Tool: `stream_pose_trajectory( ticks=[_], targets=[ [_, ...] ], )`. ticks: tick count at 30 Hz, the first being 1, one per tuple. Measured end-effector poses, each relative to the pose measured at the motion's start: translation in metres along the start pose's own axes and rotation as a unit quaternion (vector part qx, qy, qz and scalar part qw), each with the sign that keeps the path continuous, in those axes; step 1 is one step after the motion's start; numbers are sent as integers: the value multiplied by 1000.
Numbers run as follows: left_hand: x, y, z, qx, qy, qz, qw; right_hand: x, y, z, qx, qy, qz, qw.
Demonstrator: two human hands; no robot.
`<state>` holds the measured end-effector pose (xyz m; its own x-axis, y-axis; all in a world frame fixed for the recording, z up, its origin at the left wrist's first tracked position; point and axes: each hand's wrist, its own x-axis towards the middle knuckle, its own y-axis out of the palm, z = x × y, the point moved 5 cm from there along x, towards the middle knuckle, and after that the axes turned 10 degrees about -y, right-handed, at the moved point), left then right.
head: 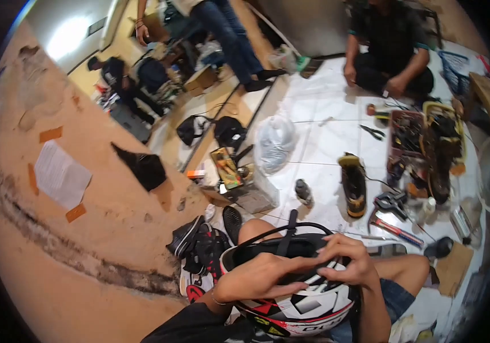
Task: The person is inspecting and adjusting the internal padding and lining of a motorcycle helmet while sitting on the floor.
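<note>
A white, black and red helmet (296, 313) rests in my lap between my crossed legs, its dark padded opening facing up and a black strap (291, 223) standing from it. My left hand (266, 276) lies across the near side of the opening, fingers stretched toward the right. My right hand (345, 259) bends over the right rim, its fingertips close to those of my left hand. Both hands touch the helmet; whether the fingers pinch a small part of it is unclear. The inside of the helmet is partly hidden by the hands.
A claw hammer (397, 231), a black spring clamp (390, 201), a boot (353, 186) and tool baskets (407, 133) lie to the right. A bottle (303, 193) and a cardboard box (255, 193) stand ahead. Shoes (204, 244) sit by the left wall. A person (390, 51) sits opposite; others stand farther back.
</note>
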<state>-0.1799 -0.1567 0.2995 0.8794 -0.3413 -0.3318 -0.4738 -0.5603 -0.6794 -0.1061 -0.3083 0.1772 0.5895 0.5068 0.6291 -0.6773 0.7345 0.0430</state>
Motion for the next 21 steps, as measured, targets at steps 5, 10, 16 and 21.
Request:
stream_pose_trajectory(
  ticks=[5, 10, 16, 21],
  targets=[
    [-13, -7, 11, 67, 60, -109, 990, 18, 12, 4, -26, 51, 0, 998],
    [-2, -11, 8, 49, 24, -65, 996, 15, 11, -1, 22, 22, 5, 999],
    [-4, 1, 0, 64, 40, -66, 995, 5, 12, -2, 53, -7, 43, 998],
    [-8, 0, 5, 63, 49, -92, 993, 5, 13, -14, 77, -15, 31, 996]
  ],
)
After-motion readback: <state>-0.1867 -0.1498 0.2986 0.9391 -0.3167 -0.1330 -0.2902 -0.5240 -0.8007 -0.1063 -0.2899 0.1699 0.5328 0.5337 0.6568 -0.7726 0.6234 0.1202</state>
